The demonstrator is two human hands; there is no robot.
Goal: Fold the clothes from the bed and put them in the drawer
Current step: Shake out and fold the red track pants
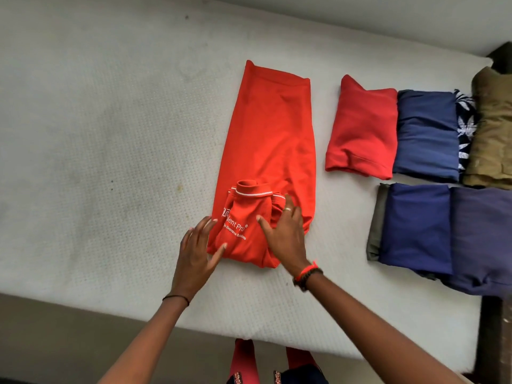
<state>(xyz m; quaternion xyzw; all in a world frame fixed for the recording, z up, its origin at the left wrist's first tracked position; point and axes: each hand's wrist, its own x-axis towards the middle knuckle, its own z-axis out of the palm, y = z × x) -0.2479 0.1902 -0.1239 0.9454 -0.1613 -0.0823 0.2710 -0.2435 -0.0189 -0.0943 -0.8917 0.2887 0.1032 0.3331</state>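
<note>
Mid-fold: both hands, left (198, 253) and right (282, 234), spread flat on orange-red polo shirt (268, 139) collar end; next fold toward far hem.

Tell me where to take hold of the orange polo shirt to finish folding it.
Take the orange polo shirt by its far hem, one corner in each hand, coming from the far end. It lies as a long narrow strip with the collar end already folded over near the left hand and right hand, so the flat, free hem is likely the easiest part to lift and bring toward you.
</note>
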